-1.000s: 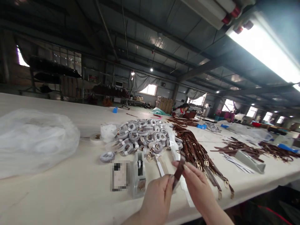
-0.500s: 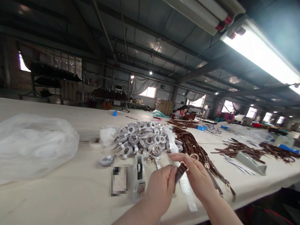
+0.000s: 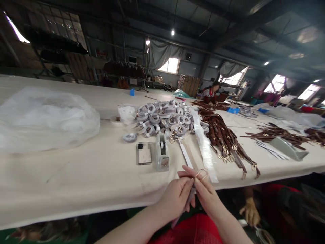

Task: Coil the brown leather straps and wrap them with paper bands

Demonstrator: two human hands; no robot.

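At the table's front edge, my left hand (image 3: 175, 196) is closed on a dark strap (image 3: 188, 205), which hangs down between my hands toward my lap. My right hand (image 3: 207, 191) pinches the strap's upper end, where gold-coloured metal hardware (image 3: 202, 173) sticks up by the fingertips. Fingers hide part of this end. Just beyond my hands lie a white strip (image 3: 186, 153) and a long strip of white wrapping (image 3: 207, 152). A grey tape dispenser (image 3: 162, 152) stands to their left, beside a blurred-out flat object (image 3: 144, 153).
Coiled, wrapped grey straps (image 3: 165, 117) form a heap mid-table. Brown straps with gold hardware (image 3: 220, 135) lie right of it. A large translucent plastic bag (image 3: 48, 118) is at left, a second tape dispenser (image 3: 288, 149) at right. Another person's hand (image 3: 250, 211) shows below the table edge.
The view has tilted down, showing the table's front edge and my lap. Both hands have drawn back toward my body with the strap and come closer together.
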